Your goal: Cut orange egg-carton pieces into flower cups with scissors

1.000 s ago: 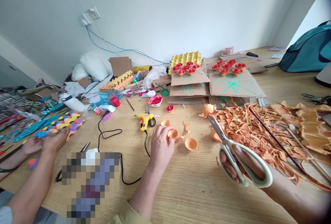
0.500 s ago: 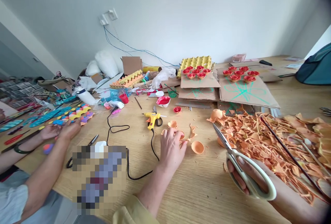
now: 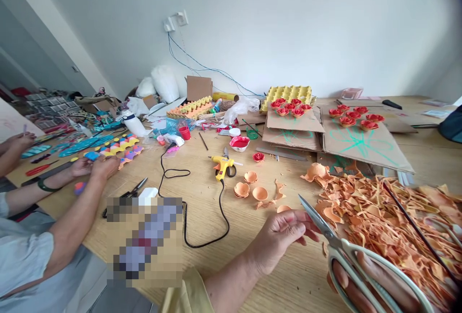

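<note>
My left hand (image 3: 281,236) hovers over the wooden table (image 3: 252,274) with its fingers curled round a small orange paper cup (image 3: 284,208), just left of the scissor blades. White-handled scissors (image 3: 346,250) are gripped in my right hand (image 3: 364,279) at the lower right, blades pointing up and left toward the left hand. Three orange paper cups (image 3: 250,189) lie on the table behind the left hand. A heap of orange cardboard scraps (image 3: 375,207) spreads to the right.
A yellow glue gun (image 3: 223,164) with a black cord (image 3: 202,236) lies mid-table. Red paper flowers (image 3: 290,106) sit on cardboard sheets (image 3: 361,142) at the back. Another person's arms (image 3: 75,207) work on coloured egg-tray pieces (image 3: 119,148) at the left. Black scissors (image 3: 133,190) lie near them.
My left hand has left the orange cups, picked one up and moved right toward the scissors. The view has shifted, so everything sits further right and lower.
</note>
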`<state>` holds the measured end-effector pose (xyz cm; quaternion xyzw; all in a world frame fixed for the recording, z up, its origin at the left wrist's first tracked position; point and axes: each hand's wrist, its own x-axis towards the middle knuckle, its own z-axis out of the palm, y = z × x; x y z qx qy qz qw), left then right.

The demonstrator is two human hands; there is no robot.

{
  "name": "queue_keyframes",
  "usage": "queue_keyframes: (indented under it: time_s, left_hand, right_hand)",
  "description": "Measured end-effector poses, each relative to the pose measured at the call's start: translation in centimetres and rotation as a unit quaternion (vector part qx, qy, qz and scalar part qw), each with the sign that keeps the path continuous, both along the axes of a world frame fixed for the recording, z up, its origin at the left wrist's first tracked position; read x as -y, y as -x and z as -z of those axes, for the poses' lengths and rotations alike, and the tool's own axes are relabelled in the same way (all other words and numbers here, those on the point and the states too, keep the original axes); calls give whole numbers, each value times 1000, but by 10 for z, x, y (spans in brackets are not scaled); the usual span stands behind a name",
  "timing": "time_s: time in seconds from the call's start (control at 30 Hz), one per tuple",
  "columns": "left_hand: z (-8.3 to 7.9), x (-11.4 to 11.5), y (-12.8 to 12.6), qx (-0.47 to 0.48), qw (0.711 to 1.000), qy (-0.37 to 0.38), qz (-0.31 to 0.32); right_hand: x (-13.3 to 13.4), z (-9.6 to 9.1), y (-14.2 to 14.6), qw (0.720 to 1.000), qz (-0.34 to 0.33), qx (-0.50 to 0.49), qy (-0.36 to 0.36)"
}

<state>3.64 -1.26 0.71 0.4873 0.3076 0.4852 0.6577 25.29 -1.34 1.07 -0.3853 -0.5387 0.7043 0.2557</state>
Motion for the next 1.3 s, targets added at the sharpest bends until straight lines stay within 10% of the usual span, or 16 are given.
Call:
queue_keyframes:
  time_s: [0.17,0.27,0.43,0.6,1.03,1.3]
  left_hand:
    - [-2,0,0,-189,972,-134,-30]
    - [-3,-9,15,-349,892,-242,-154]
    - [0,-26,49,-616,705,-212,-280]
    - [5,-33,52,-702,637,-189,-256]
    - [4,-38,57,-700,627,-217,-264]
    - [-8,-24,40,-556,745,-326,-172]
  right_hand:
    - [-11,1,-1,994,64,-55,-68]
    - [-13,1,-2,990,106,-64,-64]
    - [-8,2,3,992,69,-71,-79]
    - [-4,3,8,994,64,-50,-73]
    - [-2,-2,6,997,62,-27,-35]
    - [-9,14,1,998,28,-61,-23]
